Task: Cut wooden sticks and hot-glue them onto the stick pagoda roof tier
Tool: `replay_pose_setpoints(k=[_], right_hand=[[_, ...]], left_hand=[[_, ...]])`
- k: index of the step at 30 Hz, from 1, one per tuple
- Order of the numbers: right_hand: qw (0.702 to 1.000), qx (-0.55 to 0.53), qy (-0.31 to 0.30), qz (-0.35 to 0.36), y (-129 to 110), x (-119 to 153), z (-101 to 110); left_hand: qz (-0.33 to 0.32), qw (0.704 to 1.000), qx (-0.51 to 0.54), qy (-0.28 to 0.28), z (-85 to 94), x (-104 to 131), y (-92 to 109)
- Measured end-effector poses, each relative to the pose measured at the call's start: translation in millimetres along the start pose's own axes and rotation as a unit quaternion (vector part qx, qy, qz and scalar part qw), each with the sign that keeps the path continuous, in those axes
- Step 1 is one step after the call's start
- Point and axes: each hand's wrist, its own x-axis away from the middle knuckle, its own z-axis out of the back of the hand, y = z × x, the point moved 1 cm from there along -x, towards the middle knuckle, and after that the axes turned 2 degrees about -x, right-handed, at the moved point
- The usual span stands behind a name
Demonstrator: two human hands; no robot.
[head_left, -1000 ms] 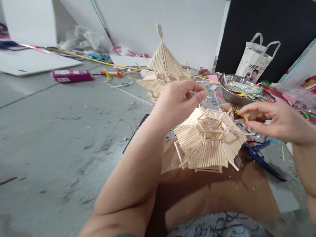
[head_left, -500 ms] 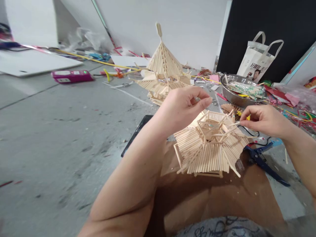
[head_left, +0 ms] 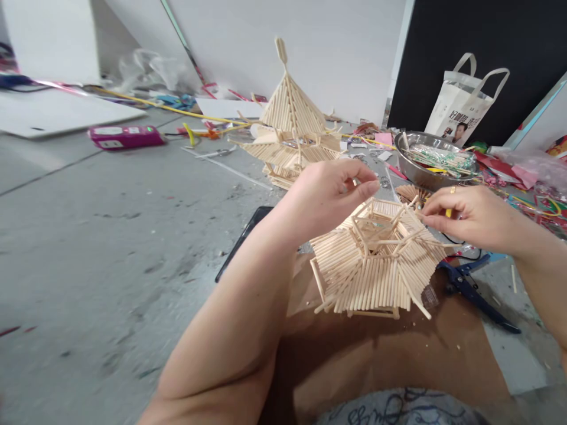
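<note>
A model roof of thin wooden sticks (head_left: 381, 283) stands in front of me, its six-sided central opening framed by sticks. My left hand (head_left: 332, 192) hovers over its far left side, thumb and fingertips drawn together; whatever they hold, if anything, is hidden. At the roof's right far edge, my right hand (head_left: 469, 215) pinches a short wooden stick, mostly covered by the fingertips. Behind the left hand rises a second stick model (head_left: 292, 112), a pavilion with a pointed top.
Blue-handled cutters (head_left: 476, 295) lie right of the roof. A metal bowl (head_left: 410, 168) holds sticks and wrappers, near a white bag (head_left: 456, 109). A black phone-like slab (head_left: 241, 248) lies by my left forearm. A magenta device (head_left: 126, 137) sits farther left. Brown board (head_left: 376, 354) lies beneath the roof.
My right hand has moved left and slightly forward, bringing the pinched stick in against the roof's edge. The left hand has stayed almost in place.
</note>
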Motion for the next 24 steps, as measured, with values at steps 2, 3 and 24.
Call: replay_pose_setpoints(k=[2, 3, 24], right_hand=[[0.998, -0.070, 0.003, 0.001, -1, -6, -2], [0.994, -0.104, -0.007, -0.009, 0, -9, -4], [0.990, -0.127, -0.057, -0.025, -3, -24, -5]], left_hand=[[-0.001, 1.000, -0.002, -0.004, -0.1, 0, 1], [0.000, 1.000, -0.002, -0.006, -0.2, 0, 1], [0.001, 1.000, -0.014, -0.027, 0.3, 0, 0]])
